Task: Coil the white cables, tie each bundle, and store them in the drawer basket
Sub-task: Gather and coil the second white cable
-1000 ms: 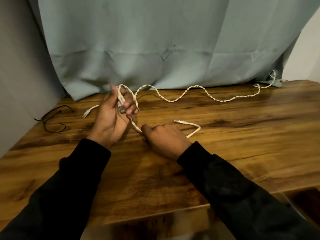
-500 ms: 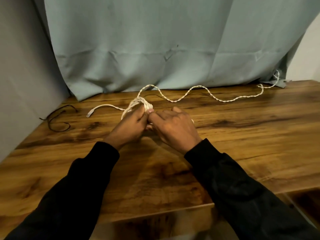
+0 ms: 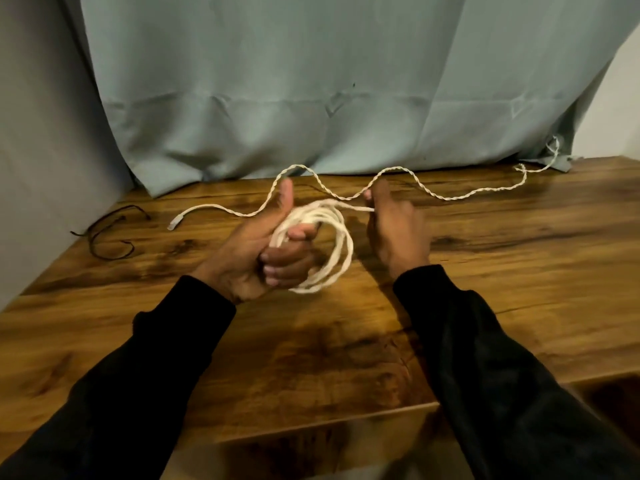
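Note:
A coil of white cable (image 3: 341, 252) hangs in several loops from my left hand (image 3: 263, 251), whose fingers curl round one side of it while the thumb sticks up. My right hand (image 3: 394, 230) sits just right of the coil and pinches the cable's loose end at its fingertips. A second white cable (image 3: 429, 190), twisted, snakes along the back of the wooden table (image 3: 519, 271) from its plug (image 3: 173, 225) at the left to the curtain at the right. No drawer basket is in view.
A thin dark cord (image 3: 107, 233) lies curled at the table's back left corner. A grey-blue curtain (image 3: 329, 81) hangs behind the table, with a wall at the left. The table's front edge runs below my forearms.
My hands, pressed together half a second ago, have drawn apart. The cable now hangs as an open coil from my left hand, and my right hand has pulled its end out to the right.

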